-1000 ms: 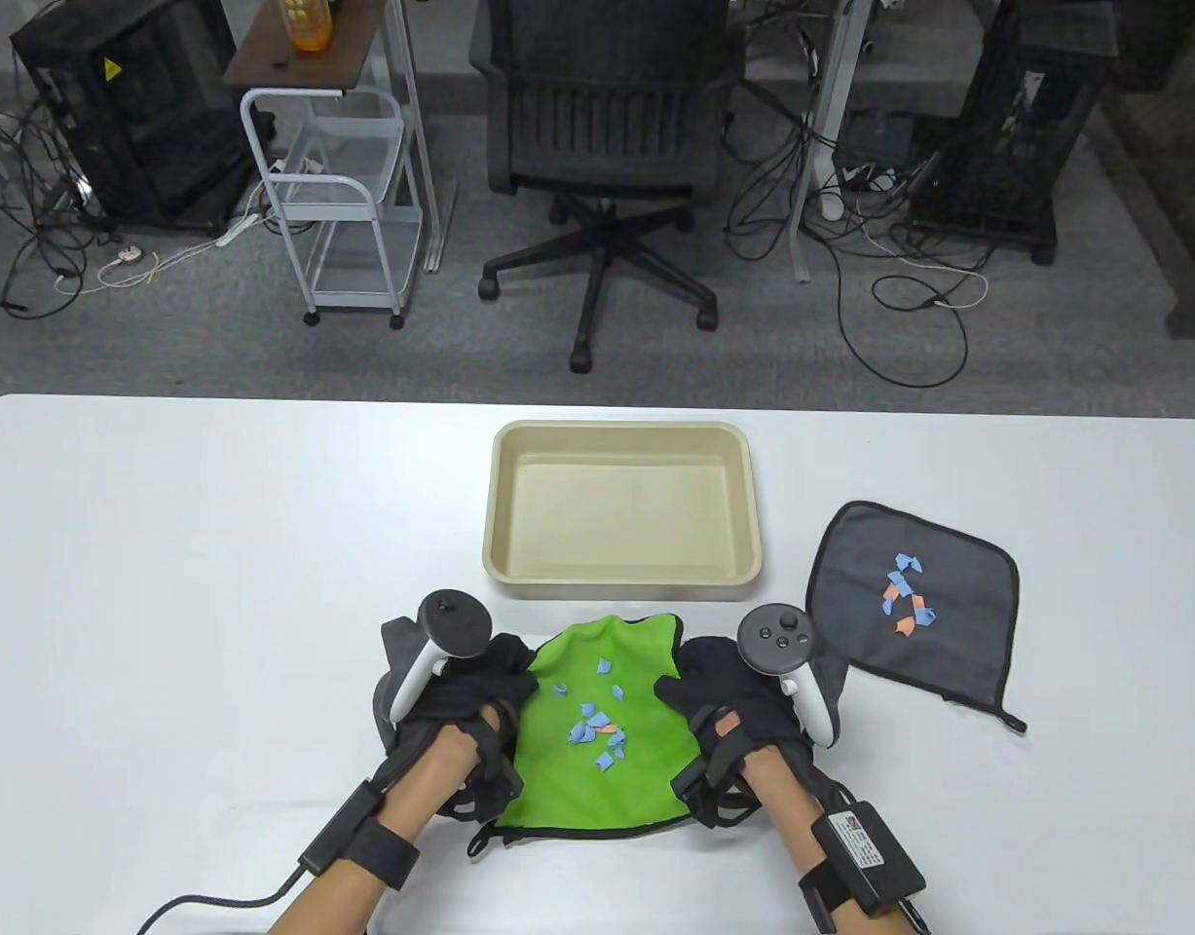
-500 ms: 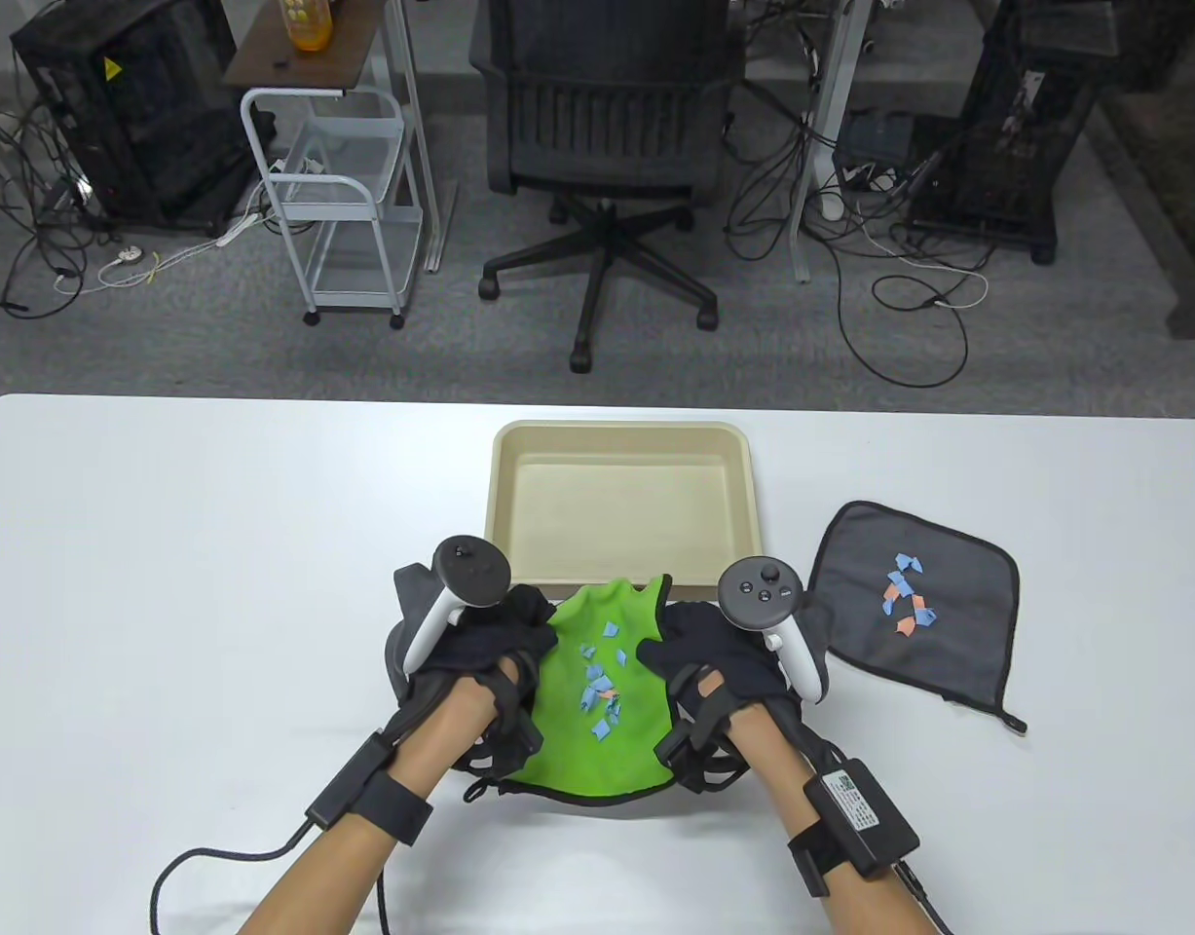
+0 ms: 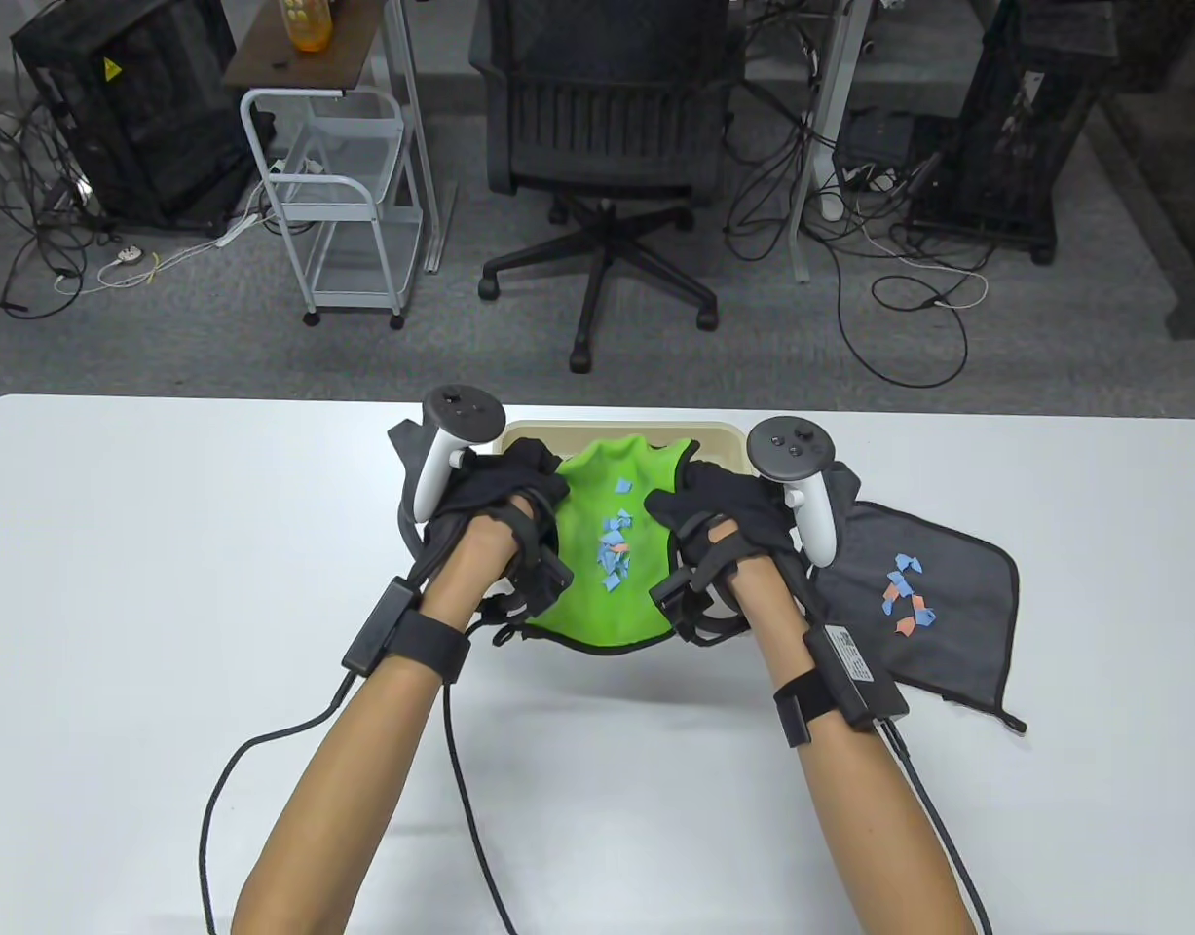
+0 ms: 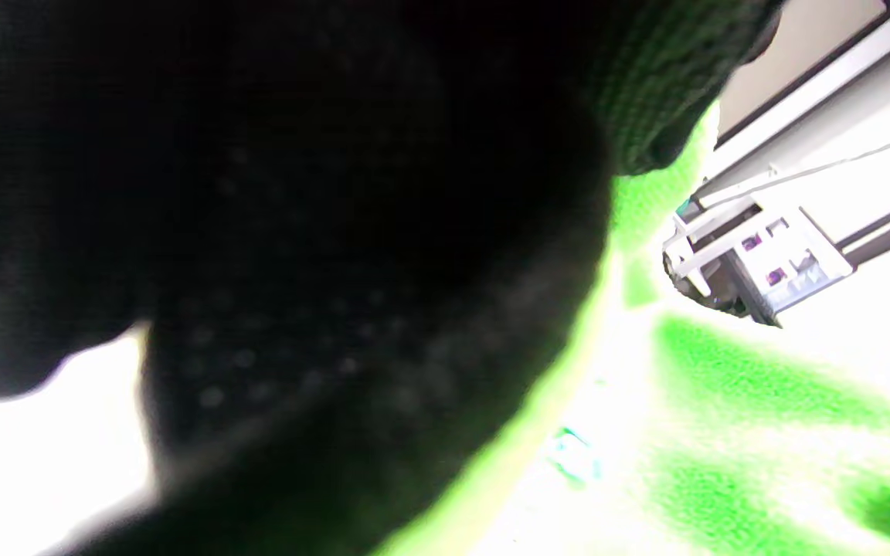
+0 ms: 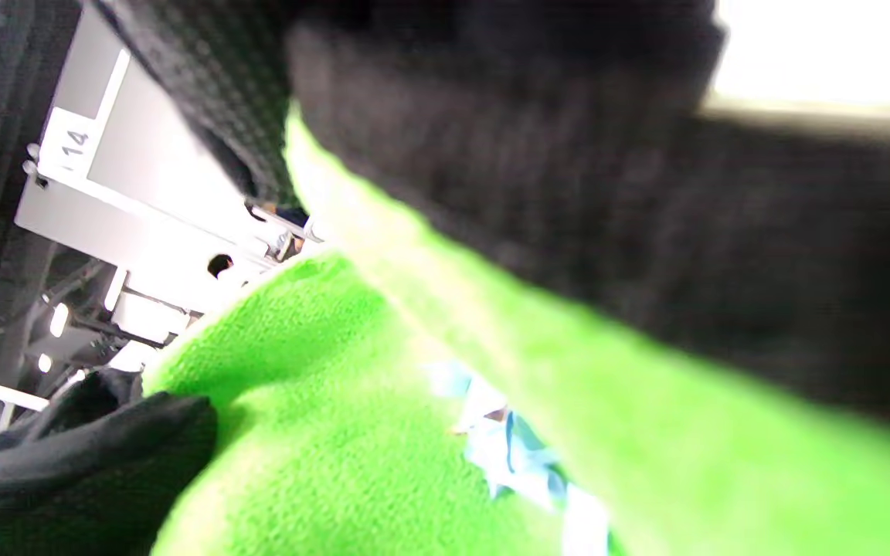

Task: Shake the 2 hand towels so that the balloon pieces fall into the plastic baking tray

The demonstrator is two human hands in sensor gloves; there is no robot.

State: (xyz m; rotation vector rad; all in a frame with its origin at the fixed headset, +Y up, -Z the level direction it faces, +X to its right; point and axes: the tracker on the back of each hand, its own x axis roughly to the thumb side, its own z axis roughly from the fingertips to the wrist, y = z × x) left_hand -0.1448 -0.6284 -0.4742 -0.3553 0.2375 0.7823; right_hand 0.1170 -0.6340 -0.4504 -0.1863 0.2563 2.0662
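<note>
Both hands, left (image 3: 500, 502) and right (image 3: 719, 511), grip the green towel (image 3: 607, 604) by its sides, slung over the tray (image 3: 728, 433) with pieces (image 3: 614, 555) pooled inside. Next it likely needs tipping and shaking; the grey towel (image 3: 948, 623) waits on the table (image 3: 168, 584).

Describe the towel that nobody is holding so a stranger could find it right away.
On the white table, look right of the beige tray and the right hand. The grey towel lies flat there with blue and orange balloon pieces on it; the other towel is bright green and held up.
</note>
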